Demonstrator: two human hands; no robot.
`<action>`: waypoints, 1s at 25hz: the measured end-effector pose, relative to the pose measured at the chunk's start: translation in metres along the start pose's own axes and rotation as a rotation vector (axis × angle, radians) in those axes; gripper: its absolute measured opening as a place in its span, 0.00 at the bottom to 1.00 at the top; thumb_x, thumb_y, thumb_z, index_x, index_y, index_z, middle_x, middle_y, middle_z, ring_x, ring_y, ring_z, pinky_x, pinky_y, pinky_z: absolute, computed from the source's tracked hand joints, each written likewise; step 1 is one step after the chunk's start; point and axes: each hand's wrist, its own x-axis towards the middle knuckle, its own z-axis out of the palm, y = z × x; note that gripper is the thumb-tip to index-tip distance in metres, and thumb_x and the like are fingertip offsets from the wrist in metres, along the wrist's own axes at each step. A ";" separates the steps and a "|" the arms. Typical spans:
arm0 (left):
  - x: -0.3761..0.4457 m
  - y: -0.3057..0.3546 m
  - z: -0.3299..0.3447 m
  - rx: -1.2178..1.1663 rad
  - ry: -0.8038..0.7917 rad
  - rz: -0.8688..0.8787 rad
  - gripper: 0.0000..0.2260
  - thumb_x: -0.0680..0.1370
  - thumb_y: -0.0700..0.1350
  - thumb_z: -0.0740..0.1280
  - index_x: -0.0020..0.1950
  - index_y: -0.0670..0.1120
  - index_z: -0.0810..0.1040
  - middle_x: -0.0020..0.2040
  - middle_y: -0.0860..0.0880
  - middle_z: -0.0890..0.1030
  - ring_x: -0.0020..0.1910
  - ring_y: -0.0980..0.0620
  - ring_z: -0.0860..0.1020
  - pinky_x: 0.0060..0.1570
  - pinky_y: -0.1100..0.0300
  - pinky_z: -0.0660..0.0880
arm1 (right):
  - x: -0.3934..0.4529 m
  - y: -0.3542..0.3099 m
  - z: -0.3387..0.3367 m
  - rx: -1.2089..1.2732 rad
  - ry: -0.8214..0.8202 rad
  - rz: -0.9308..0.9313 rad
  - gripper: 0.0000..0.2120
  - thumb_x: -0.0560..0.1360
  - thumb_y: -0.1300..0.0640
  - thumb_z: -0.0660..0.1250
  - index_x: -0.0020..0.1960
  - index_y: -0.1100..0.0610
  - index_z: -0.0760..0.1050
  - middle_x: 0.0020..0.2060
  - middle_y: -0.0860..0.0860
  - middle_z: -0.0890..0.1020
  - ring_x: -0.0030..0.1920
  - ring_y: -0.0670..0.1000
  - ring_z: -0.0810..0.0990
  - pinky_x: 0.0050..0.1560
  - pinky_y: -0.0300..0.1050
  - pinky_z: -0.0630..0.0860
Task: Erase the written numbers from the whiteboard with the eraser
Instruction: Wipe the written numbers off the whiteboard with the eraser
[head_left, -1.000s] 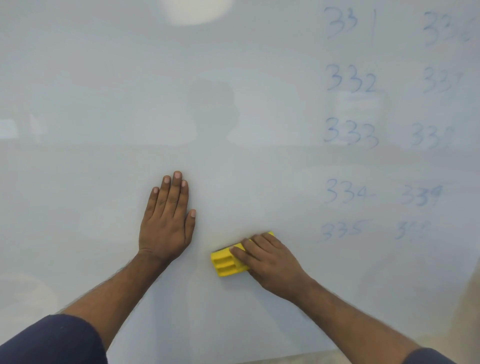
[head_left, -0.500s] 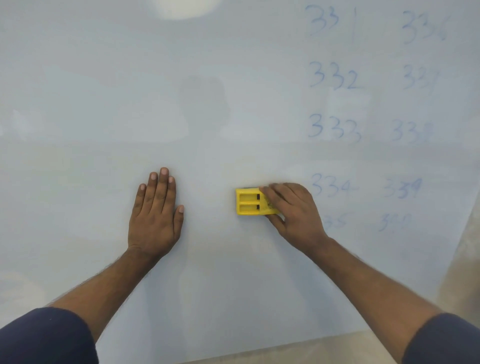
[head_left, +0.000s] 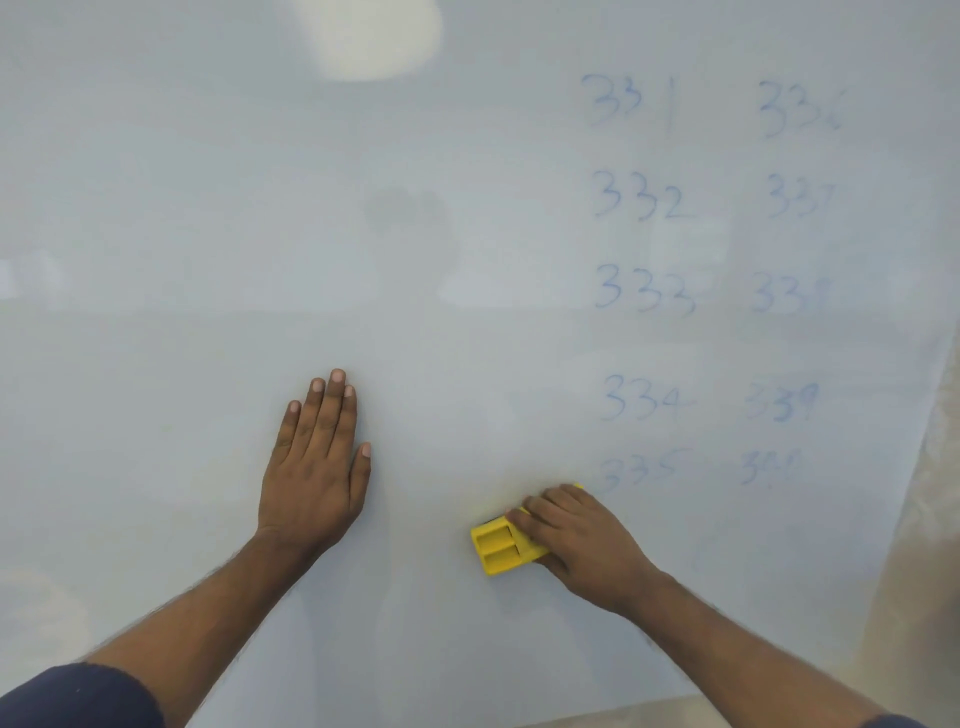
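Note:
A white whiteboard (head_left: 208, 208) fills the view. Faint blue numbers (head_left: 644, 291) stand in two columns on its right part, from 331 down to 335 and from 336 downward; the lowest ones are smeared. My right hand (head_left: 576, 545) presses a yellow eraser (head_left: 498, 551) flat on the board, just below and left of the 335. Part of the eraser is hidden under my fingers. My left hand (head_left: 317, 467) lies flat on the board to the left, fingers together, holding nothing.
The board's right edge (head_left: 914, 467) slants down to a pale surface beside it. A bright light reflection (head_left: 371, 36) sits at the top. The board's lower edge shows at bottom right.
My right hand has slid the eraser down the board from beside the 334 to below the 335. My left hand has stayed flat in place.

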 end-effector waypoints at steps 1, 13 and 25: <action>0.003 0.004 -0.002 -0.003 0.002 0.020 0.28 0.83 0.49 0.53 0.81 0.38 0.54 0.83 0.42 0.54 0.83 0.46 0.50 0.81 0.48 0.48 | 0.001 0.004 -0.006 0.006 0.011 0.017 0.21 0.76 0.49 0.68 0.66 0.54 0.73 0.55 0.50 0.79 0.51 0.54 0.76 0.57 0.50 0.72; 0.135 0.059 -0.024 0.000 0.103 0.095 0.29 0.84 0.52 0.53 0.82 0.39 0.55 0.83 0.43 0.57 0.82 0.45 0.54 0.81 0.47 0.52 | 0.059 0.103 -0.118 -0.053 0.254 0.134 0.25 0.80 0.45 0.59 0.73 0.55 0.67 0.59 0.52 0.77 0.57 0.56 0.76 0.60 0.49 0.69; 0.253 0.103 -0.047 0.075 0.154 0.090 0.30 0.84 0.56 0.49 0.82 0.41 0.53 0.83 0.45 0.53 0.83 0.47 0.52 0.81 0.48 0.51 | 0.100 0.213 -0.210 -0.188 0.384 0.099 0.27 0.79 0.47 0.61 0.75 0.54 0.64 0.62 0.52 0.76 0.61 0.56 0.74 0.63 0.49 0.66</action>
